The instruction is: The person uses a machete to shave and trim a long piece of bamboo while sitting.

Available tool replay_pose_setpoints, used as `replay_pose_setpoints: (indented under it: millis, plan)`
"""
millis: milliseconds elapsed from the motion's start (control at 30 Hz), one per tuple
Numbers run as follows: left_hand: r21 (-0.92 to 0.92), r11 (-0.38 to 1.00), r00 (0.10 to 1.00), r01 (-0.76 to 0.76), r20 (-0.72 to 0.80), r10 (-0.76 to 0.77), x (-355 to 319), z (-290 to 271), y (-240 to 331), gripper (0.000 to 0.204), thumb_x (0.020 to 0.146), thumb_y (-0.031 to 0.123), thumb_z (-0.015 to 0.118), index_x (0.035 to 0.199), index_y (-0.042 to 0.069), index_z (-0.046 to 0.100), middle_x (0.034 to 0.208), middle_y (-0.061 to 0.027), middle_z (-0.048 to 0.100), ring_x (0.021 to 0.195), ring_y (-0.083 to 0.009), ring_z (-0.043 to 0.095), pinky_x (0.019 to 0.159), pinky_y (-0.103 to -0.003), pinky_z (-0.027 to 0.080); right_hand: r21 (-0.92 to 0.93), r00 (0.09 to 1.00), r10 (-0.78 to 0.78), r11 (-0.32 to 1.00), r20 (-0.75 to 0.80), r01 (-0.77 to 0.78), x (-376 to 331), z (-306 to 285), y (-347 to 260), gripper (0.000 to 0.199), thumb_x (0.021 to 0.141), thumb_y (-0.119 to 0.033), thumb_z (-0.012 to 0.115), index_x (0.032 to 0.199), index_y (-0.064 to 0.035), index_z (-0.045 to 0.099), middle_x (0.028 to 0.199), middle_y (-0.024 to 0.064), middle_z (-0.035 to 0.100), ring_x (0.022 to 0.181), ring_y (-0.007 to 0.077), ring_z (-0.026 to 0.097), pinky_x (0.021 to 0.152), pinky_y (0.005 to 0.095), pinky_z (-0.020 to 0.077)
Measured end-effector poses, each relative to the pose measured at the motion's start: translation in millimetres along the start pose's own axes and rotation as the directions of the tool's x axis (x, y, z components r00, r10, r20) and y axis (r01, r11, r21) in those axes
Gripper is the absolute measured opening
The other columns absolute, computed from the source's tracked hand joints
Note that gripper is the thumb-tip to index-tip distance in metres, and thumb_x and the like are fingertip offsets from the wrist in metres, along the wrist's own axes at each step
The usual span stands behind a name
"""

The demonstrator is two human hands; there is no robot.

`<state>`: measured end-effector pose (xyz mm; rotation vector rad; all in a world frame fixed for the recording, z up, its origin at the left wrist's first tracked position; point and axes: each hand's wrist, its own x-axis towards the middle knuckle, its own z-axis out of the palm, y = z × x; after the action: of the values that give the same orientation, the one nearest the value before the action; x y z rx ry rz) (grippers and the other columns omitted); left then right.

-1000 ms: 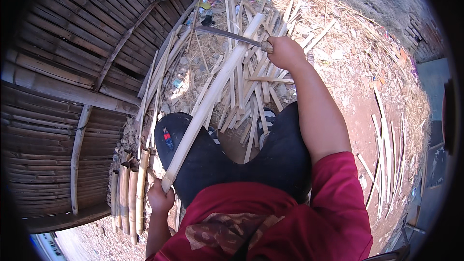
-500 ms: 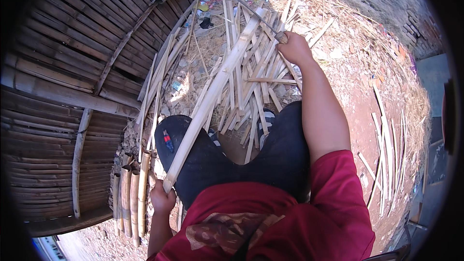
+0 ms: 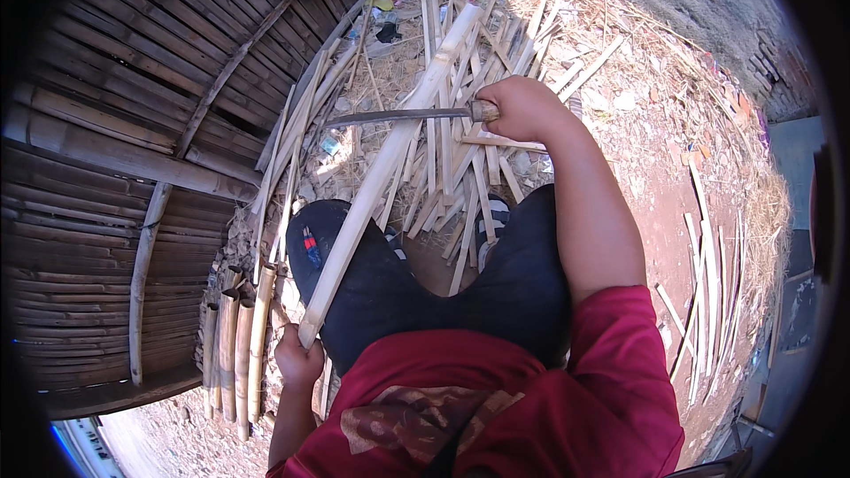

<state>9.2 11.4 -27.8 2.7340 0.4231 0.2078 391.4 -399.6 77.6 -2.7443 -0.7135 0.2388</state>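
My left hand (image 3: 298, 357) grips the near end of a long pale bamboo strip (image 3: 390, 164) that slants up and away over my left knee. My right hand (image 3: 524, 106) is closed on the wooden handle of a long knife (image 3: 403, 114). Its dark blade lies flat across the bamboo strip about midway along it, pointing left. I wear a red shirt and dark trousers, and both knees are bent in front of me.
A heap of split bamboo slats (image 3: 469, 150) covers the ground ahead. Short bamboo tubes (image 3: 235, 345) stand by my left side. A woven bamboo wall (image 3: 115, 142) fills the left. More slats (image 3: 708, 274) lie on red earth at right, with straw beyond.
My right hand has brought the knife down toward me along the bamboo strip, from near its far end to about its middle. The left hand keeps its hold.
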Motion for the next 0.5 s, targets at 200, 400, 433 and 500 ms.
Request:
replay_pose_setpoints:
  millis: [200,400,433,500]
  plan:
    - [0.138,0.990,0.996,0.016,-0.092,-0.003,13.6,-6.6,3.3,0.023,0.072,0.009,0.064,0.092,0.001,0.055,0.067,-0.0234,0.061,0.063,-0.0471,0.064,0.058,-0.055,0.050,0.042,0.999,-0.033,0.999,0.029,0.031,-0.6,12.3,5.9,0.043,0.072,-0.028,0.082,0.109,-0.0092,0.073,0.097,0.0177,0.072,0.096,0.0370,0.069,0.085,0.0443,0.0532]
    - [0.091,0.992,0.991,0.086,-0.108,-0.076,19.5,-11.6,8.8,0.024,0.072,0.009,0.066,0.093,0.001,0.056,0.068,-0.0235,0.061,0.065,-0.0466,0.064,0.061,-0.055,0.051,0.244,0.996,-0.061,0.969,0.068,0.042,1.0,4.9,7.1,0.043,0.073,-0.027,0.083,0.109,-0.0051,0.072,0.092,0.0179,0.072,0.089,0.0338,0.069,0.083,0.0408,0.0528]
    - [0.087,0.991,0.991,0.104,-0.090,-0.096,18.7,-12.4,8.1,0.026,0.073,0.010,0.066,0.096,0.000,0.056,0.070,-0.0244,0.062,0.068,-0.0473,0.064,0.063,-0.055,0.051,0.286,0.998,-0.037,0.958,0.060,0.018,1.0,1.1,8.0,0.042,0.074,-0.026,0.083,0.108,-0.0046,0.072,0.090,0.0175,0.071,0.087,0.0330,0.069,0.082,0.0403,0.0526]
    - [0.098,0.989,0.991,0.111,-0.079,-0.104,16.3,-14.0,8.4,0.029,0.075,0.010,0.066,0.099,-0.002,0.056,0.073,-0.0253,0.063,0.071,-0.0480,0.065,0.065,-0.055,0.051,0.350,0.995,0.052,0.934,0.086,-0.079,1.7,-0.3,12.4,0.048,0.076,-0.030,0.082,0.115,-0.0047,0.071,0.099,0.0185,0.072,0.098,0.0349,0.068,0.089,0.0411,0.0521]
